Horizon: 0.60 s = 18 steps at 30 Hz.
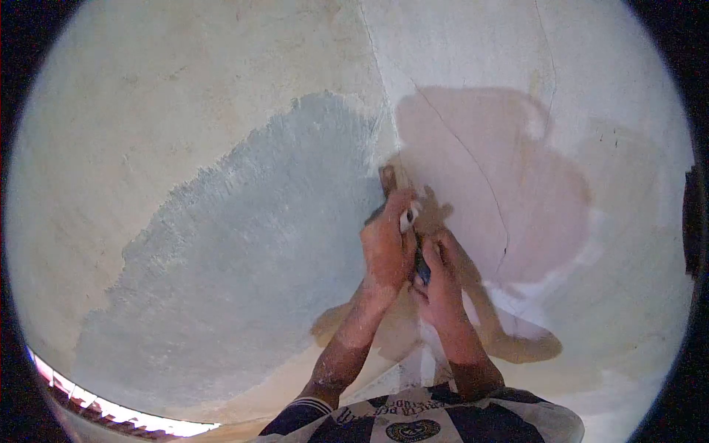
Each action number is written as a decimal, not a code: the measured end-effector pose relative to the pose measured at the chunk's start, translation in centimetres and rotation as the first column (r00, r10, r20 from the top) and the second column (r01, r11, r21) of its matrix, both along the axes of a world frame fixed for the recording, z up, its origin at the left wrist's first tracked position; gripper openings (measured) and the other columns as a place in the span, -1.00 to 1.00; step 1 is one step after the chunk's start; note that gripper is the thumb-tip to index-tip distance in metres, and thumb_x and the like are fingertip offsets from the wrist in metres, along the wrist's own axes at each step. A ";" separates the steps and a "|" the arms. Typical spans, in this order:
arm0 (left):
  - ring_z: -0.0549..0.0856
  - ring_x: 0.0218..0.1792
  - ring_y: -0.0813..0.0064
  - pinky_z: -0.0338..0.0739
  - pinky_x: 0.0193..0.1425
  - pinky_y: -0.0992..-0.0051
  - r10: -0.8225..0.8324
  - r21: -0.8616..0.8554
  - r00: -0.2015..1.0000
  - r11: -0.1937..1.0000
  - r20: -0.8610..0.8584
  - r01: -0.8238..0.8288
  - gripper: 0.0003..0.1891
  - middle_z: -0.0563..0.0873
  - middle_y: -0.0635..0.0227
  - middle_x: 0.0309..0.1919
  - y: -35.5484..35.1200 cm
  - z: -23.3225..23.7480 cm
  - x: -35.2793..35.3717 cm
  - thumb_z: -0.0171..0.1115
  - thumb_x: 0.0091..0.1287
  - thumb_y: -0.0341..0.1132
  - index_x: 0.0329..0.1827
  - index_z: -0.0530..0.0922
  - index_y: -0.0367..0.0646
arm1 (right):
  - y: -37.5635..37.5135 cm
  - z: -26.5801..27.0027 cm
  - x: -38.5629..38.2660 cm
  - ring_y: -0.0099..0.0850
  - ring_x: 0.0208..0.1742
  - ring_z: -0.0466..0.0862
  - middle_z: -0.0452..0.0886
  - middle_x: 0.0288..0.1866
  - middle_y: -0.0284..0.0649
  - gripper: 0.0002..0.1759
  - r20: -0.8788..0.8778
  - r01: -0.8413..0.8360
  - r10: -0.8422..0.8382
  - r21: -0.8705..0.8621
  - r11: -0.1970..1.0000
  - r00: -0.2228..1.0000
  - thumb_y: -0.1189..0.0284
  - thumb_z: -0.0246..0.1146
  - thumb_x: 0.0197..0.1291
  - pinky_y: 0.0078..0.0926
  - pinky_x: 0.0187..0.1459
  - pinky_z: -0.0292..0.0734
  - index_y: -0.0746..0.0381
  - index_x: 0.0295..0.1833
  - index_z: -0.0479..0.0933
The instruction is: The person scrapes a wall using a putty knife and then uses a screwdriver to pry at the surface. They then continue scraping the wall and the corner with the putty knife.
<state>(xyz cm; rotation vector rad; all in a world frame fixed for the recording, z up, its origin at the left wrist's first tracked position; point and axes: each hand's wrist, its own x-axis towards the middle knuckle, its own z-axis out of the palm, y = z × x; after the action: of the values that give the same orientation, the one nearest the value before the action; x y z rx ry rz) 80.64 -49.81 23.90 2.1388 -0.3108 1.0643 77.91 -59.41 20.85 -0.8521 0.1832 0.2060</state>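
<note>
Both of my hands are raised close to a painted wall, right at the edge between a grey-blue patch and a pale pinkish-white area. My left hand is closed around a tool; a white end with a dark hole shows between the fingers. A brown tip sticks out above this hand, against the wall. I cannot tell what kind of tool it is. Lower and to the right, my right hand is closed on a dark narrow object, partly hidden by the fingers.
A long crack runs down the pale wall on the right. Shadows of my head and arms fall across it. A bright opening with a reddish-brown edge lies at the lower left. A dark object stands at the far right edge.
</note>
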 end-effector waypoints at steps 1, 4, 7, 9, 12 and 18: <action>0.75 -0.06 -0.06 0.61 -0.05 0.14 -0.010 -0.004 1.000 1.000 -0.010 0.010 -0.66 0.77 0.13 -0.05 -0.1 0.6 0.3 0.20 0.25 -0.53 0.10 0.59 -0.10 | -0.1 -0.4 -0.2 -0.71 -0.50 0.36 0.44 -0.35 -0.56 -0.69 0.015 -0.018 0.018 0.015 1.000 1.000 0.04 0.25 0.41 -0.71 -0.56 0.19 -0.12 0.13 0.42; 0.75 -0.04 -0.05 0.61 -0.01 0.14 -0.030 -0.032 0.998 0.999 -0.063 0.028 -0.65 0.77 0.13 -0.04 -0.2 -0.1 -0.9 0.19 0.23 -0.55 0.09 0.59 -0.10 | -1.1 -1.6 -0.7 -0.68 -0.45 0.38 0.46 -0.31 -0.53 -0.62 0.092 -0.121 0.116 0.041 0.992 0.989 0.00 0.27 0.39 -0.67 -0.51 0.26 -0.12 0.17 0.41; 0.74 -0.09 -0.09 0.61 0.00 0.10 -0.016 -0.022 1.000 1.000 -0.013 0.015 -0.53 0.76 0.10 -0.12 0.3 -0.2 0.2 0.20 0.13 -0.61 0.14 0.57 -0.06 | -1.2 -2.6 -0.3 -0.65 -0.41 0.41 0.47 -0.29 -0.48 -0.57 0.133 -0.172 0.167 0.032 0.985 0.977 -0.06 0.30 0.34 -0.64 -0.50 0.30 -0.09 0.13 0.41; 0.74 -0.09 -0.09 0.61 0.01 0.10 -0.013 -0.013 1.000 1.000 0.016 0.013 -0.53 0.76 0.10 -0.13 0.2 -0.2 0.3 0.19 0.11 -0.62 0.13 0.57 -0.07 | 0.3 -1.3 0.6 -0.65 -0.52 0.39 0.45 -0.37 -0.48 -0.60 0.081 -0.008 0.007 0.011 1.000 0.997 -0.05 0.29 0.36 -0.68 -0.59 0.22 -0.07 0.08 0.42; 0.75 -0.05 -0.04 0.61 0.06 0.16 -0.024 -0.003 0.999 1.000 0.027 0.024 -0.64 0.77 0.13 -0.10 0.1 0.4 0.1 0.16 0.17 -0.57 0.05 0.59 -0.13 | -1.5 -1.5 -1.1 -0.67 -0.62 0.33 0.40 -0.46 -0.50 -0.65 0.222 -0.195 0.183 0.033 0.980 0.958 -0.02 0.28 0.38 -0.69 -0.66 0.13 -0.05 0.01 0.43; 0.75 -0.08 -0.04 0.60 0.04 0.14 -0.013 -0.080 0.998 0.997 -0.061 0.008 -0.63 0.78 0.13 -0.14 0.1 -1.5 -0.7 0.14 0.17 -0.57 0.06 0.60 -0.12 | -0.6 -3.3 0.3 -0.71 -0.60 0.32 0.46 -0.41 -0.54 -0.75 0.170 -0.146 0.139 0.031 0.989 0.976 0.04 0.19 0.46 -0.74 -0.67 0.07 -0.10 0.07 0.46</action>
<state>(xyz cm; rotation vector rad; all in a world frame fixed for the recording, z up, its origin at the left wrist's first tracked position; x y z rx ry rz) 79.97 -49.70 22.42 2.0923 -0.2460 0.9868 78.21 -60.01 17.53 -0.8355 -0.0402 0.2703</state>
